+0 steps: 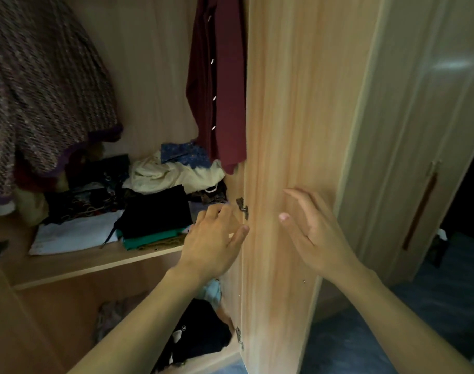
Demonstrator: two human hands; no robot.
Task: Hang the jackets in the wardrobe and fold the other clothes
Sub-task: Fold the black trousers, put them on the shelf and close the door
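Reaching with left hand (217, 238), fingers loosely spread, thumb resting against edge of wardrobe door (281, 157), holding nothing. Hovering right hand (314, 233) open and empty near the door face. Hanging inside: maroon jacket (219, 85), knitted garment (38, 85). Lying on shelf (95, 263): folded and crumpled clothes (154, 211).

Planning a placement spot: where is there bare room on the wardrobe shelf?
Bare wooden shelf at far left, beside the white folded cloth. A thin front strip runs below the green folded garment. Middle and right are crowded: black folded cloth, cream crumpled heap.
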